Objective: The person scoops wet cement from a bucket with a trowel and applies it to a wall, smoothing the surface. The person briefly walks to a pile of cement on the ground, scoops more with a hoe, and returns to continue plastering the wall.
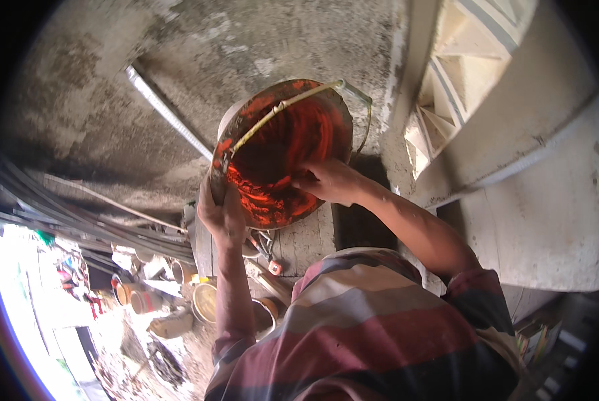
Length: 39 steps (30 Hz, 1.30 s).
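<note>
A round bucket [347,127] tilts toward me, its inside coated with bright red-orange material. More of this red-orange material [263,204], powdery or pasty in look, lies along the lower side. Over the mouth arches a thin yellowish handle [263,125]. My left hand [223,212] grips the bucket's left rim, thumb at the edge. Inside the mouth, my right hand [331,182] is held near the red-orange material with its fingers curled together. Whatever those fingers may hold is hidden in the shadow.
Behind the bucket rises a stained concrete wall [179,40] with a pale pipe [162,107] slanting across it. Bundled long rods [112,224] run along the left. Several pots and buckets [205,302] stand on the littered ground below left. Pale panels [540,220] stand at right.
</note>
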Each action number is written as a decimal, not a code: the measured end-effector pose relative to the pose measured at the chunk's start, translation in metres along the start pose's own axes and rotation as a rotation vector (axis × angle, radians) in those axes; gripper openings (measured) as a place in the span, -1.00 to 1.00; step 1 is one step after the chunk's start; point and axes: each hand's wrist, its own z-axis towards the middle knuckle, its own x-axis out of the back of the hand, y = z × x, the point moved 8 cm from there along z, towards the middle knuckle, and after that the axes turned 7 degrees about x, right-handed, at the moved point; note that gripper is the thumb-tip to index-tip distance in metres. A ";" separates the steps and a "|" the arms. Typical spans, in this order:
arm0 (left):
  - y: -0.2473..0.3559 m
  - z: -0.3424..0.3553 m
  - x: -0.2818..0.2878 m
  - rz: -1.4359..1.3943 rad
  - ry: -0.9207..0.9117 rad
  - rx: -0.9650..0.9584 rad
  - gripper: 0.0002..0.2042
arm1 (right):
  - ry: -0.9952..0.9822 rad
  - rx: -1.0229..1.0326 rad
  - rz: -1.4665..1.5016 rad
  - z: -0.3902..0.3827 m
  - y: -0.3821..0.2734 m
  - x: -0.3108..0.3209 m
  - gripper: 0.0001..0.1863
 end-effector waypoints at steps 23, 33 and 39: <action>-0.042 -0.020 -0.038 -0.112 -0.274 0.097 -0.52 | -0.153 -0.187 0.053 0.006 0.004 -0.068 -0.56; -0.196 -0.049 -0.008 -0.653 0.133 0.506 -0.60 | -0.094 -0.547 0.416 -0.059 -0.011 -0.026 -0.42; -0.322 -0.071 -0.033 -0.327 0.087 0.581 -0.62 | 0.011 -0.737 -0.193 -0.165 0.122 -0.055 -0.59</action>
